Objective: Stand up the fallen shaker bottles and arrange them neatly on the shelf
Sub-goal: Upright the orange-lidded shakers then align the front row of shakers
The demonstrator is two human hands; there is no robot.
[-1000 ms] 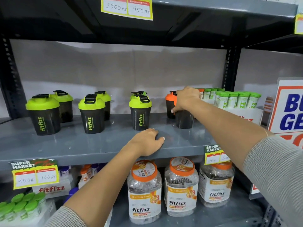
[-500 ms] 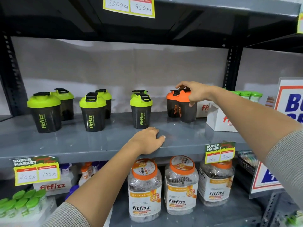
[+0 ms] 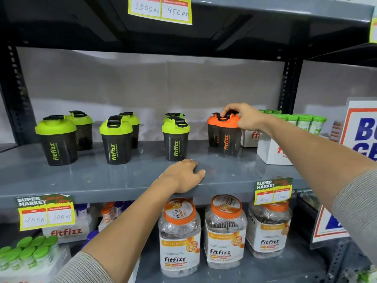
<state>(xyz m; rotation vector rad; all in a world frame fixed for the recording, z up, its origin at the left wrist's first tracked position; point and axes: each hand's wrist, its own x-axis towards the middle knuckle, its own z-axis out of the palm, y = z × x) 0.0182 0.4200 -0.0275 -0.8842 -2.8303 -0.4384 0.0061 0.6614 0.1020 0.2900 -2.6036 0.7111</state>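
Note:
Dark shaker bottles stand upright in pairs on the grey shelf (image 3: 81, 176): green-lidded ones at the left (image 3: 58, 139), the middle (image 3: 116, 139) and centre right (image 3: 175, 137). Two orange-lidded shakers stand side by side to their right; my right hand (image 3: 241, 117) grips the lid of the front orange-lidded shaker (image 3: 227, 137), which stands upright on the shelf. The other orange-lidded shaker (image 3: 213, 131) is just left of it and behind. My left hand (image 3: 183, 175) rests palm down on the shelf's front edge, holding nothing.
White fitfizz boxes (image 3: 273, 150) with green-capped tubes (image 3: 304, 121) stand right of the orange shakers. A blue and orange sign (image 3: 361, 129) is at the far right. Large orange-lidded jars (image 3: 179, 235) fill the shelf below. Price tags (image 3: 46, 213) hang on the shelf edge.
My right hand has shifted from the shaker's side to the top of its lid, and the orange-lidded shaker now stands close beside the other one. The left hand has stayed put.

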